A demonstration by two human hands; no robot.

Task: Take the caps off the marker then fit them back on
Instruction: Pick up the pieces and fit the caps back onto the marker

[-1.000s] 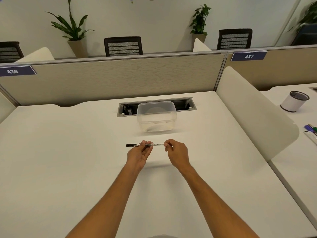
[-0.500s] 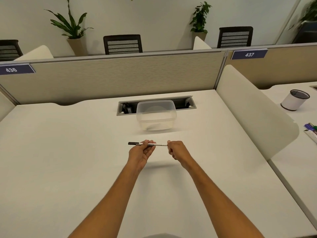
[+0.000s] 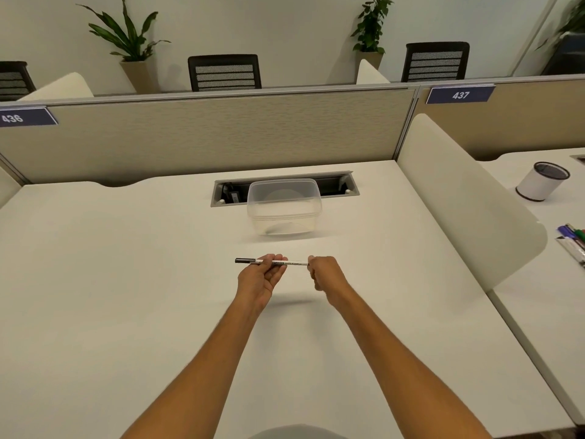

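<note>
A thin white marker with a black cap on its left end lies level in the air above the white desk. My left hand pinches the barrel left of the middle, palm up. My right hand is closed around the marker's right end. That end and whatever cap sits on it are hidden inside the fist.
A clear plastic tub stands behind the hands, in front of a cable slot. A curved white divider rises on the right. Beyond it are a white cup and several markers.
Both hands and the marker stay in nearly the same place. The right fist has turned slightly and closed tighter over the marker's right end.
</note>
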